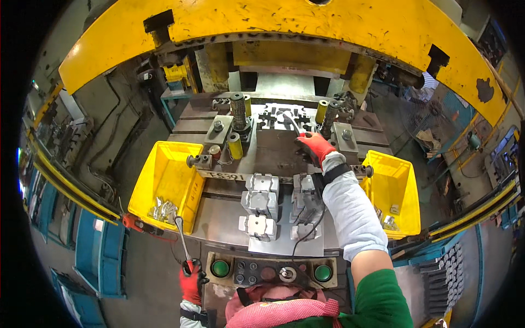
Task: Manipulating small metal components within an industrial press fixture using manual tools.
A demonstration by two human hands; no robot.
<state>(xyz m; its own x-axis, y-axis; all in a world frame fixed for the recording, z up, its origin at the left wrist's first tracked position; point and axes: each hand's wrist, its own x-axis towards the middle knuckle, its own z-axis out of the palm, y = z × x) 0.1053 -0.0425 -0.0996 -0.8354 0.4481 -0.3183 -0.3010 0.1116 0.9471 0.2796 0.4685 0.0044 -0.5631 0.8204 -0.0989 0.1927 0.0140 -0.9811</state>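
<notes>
My left hand (190,281), in a red glove, is closed around a long silver hand tool (184,240) with a rounded end; its exact kind is unclear. The tool points up beside the front corner of the left yellow bin (188,199). My right hand (317,146), also red-gloved, reaches over the press bed and grips a second silver hand tool (294,124). Its tip is at the bright cut-out metal plate (273,116) in the die. Nearer me, several stacks of shaped metal parts (259,202) stand on a pale sheet (284,247).
A yellow press beam (306,22) arches overhead. Posts such as the dark left column (238,112) flank the die. The right yellow bin (396,186) and the left one hold small metal pieces. A control panel (260,271) with green buttons lies closest to me; a black cable (309,232) crosses the bench.
</notes>
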